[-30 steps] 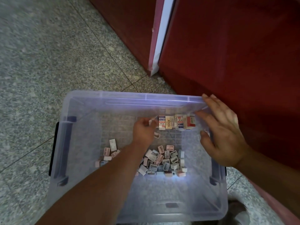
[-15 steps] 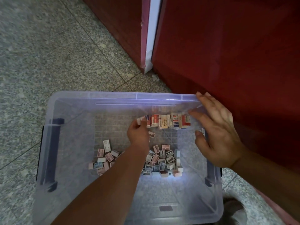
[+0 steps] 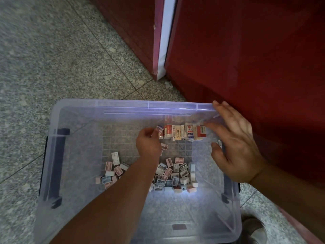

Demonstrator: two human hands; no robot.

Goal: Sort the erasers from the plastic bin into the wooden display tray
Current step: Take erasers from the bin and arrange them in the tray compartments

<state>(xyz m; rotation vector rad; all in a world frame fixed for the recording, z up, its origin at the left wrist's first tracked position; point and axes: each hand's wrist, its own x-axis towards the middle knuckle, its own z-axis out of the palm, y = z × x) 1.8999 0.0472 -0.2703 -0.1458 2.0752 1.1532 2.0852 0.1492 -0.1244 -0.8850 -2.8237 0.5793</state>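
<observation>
A single small eraser (image 3: 159,128) is pinched between the curled fingers of the left hand (image 3: 148,145), right at the left end of a row of erasers (image 3: 183,132) that stand on edge, packed side by side, against the far wall of the clear plastic bin (image 3: 123,105). The row fills only the right part of that wall, and bare ribbed bin floor runs to the left of it as far as the far-left corner. Nearer the person, a loose pile of erasers (image 3: 175,173) lies jumbled on the bin floor to the right of the left forearm. A smaller cluster (image 3: 112,171) lies to the forearm's left. A strip of open floor separates both heaps from the row, with one or two stray pieces just beside the left wrist. The near third of the bin holds no erasers.

The left arm reaches in over the near rim and slants up across the middle, knuckles up. The right hand (image 3: 233,147) lies flat over the far-right corner with its fingers straight and spread, gripping nothing. Its outer fingertips sit on the far rim and its forefinger ends just beside the right end of the row. Whether it touches the row cannot be told.

Dark latch handles (image 3: 56,166) sit on the bin's left and right sides. The bin stands on a speckled tile floor (image 3: 52,59), its far-right corner close to a red cabinet (image 3: 246,59). A shoe (image 3: 253,229) shows at the near-right corner.
</observation>
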